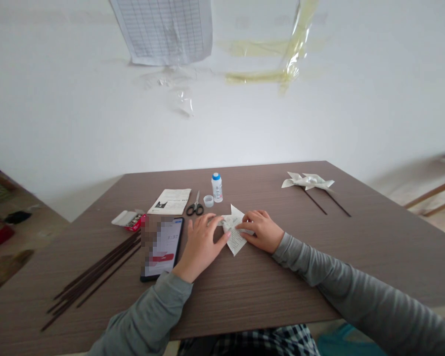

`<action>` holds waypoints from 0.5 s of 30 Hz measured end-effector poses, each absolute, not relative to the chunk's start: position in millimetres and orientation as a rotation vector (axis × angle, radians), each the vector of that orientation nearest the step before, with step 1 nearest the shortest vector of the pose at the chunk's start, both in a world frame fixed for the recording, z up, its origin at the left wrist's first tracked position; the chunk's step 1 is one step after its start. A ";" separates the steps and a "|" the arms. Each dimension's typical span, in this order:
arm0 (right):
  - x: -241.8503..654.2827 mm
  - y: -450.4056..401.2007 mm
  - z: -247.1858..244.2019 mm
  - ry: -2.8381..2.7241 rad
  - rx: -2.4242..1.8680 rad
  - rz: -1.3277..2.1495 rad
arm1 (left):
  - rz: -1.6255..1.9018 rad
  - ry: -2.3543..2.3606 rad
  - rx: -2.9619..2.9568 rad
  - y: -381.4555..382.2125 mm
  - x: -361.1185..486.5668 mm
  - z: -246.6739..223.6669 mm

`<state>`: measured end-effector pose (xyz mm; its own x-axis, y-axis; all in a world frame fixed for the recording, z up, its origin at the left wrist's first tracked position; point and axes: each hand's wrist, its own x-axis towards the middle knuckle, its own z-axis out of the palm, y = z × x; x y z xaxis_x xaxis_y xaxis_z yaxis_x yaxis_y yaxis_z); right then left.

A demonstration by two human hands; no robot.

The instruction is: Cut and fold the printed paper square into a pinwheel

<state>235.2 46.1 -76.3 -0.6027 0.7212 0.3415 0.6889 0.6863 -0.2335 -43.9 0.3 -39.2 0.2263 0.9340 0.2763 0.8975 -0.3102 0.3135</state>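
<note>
We see the left hand (pixel 202 243) partly open, thumb and fingers apart, touching the left side of a folded printed paper (pixel 235 243) that lies on the table (pixel 282 296) between both hands. The right hand (pixel 262 230) curls over the paper's right side; we cannot quite tell whether its fingers pinch it. Beside the left hand we find a phone (pixel 166 246); beyond, scissors (pixel 195 208), a clear cap (pixel 208 201) and a white bottle (pixel 217 191). Dark sticks (pixel 96 274) lie farther left, two paper pinwheels (pixel 307 181) far right.
</note>
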 end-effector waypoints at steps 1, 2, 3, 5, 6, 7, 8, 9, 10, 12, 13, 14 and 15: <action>234.8 45.5 -77.0 -2.485 -1.095 0.100 | 0.619 1.782 2.384 -1.2 -42.1 -37.6; 234.1 44.9 -77.3 -2.481 -1.096 0.098 | 0.594 1.778 2.378 -2.7 -40.2 -35.9; 233.3 44.2 -77.3 -2.479 -1.100 0.102 | 0.565 1.776 2.371 -4.0 -38.5 -33.9; 231.1 42.7 -76.2 -2.481 -1.124 0.126 | 0.499 1.774 2.357 -6.1 -35.5 -29.9; 229.7 41.8 -75.2 -2.485 -1.141 0.143 | 0.464 1.773 2.353 -6.9 -34.3 -28.1; 228.3 41.0 -73.9 -2.489 -1.159 0.160 | 0.433 1.772 2.350 -7.4 -33.2 -26.5; 226.9 40.2 -72.4 -2.495 -1.174 0.176 | 0.406 1.773 2.349 -7.8 -32.4 -25.3; 225.7 39.5 -70.9 -2.501 -1.185 0.191 | 0.384 1.775 2.351 -8.0 -31.8 -24.4; 224.7 38.9 -69.4 -2.508 -1.191 0.203 | 0.369 1.779 2.354 -8.2 -31.3 -24.0; 223.3 38.2 -66.9 -2.520 -1.187 0.220 | 0.360 1.785 2.364 -8.3 -30.9 -24.3; 222.9 38.0 -66.1 -2.525 -1.181 0.223 | 0.366 1.788 2.369 -8.4 -30.9 -24.9; 222.5 38.0 -65.5 -2.527 -1.176 0.222 | 0.374 1.790 2.374 -8.4 -31.0 -25.6; 222.2 38.0 -65.1 -2.529 -1.172 0.219 | 0.382 1.793 2.379 -8.3 -31.1 -26.5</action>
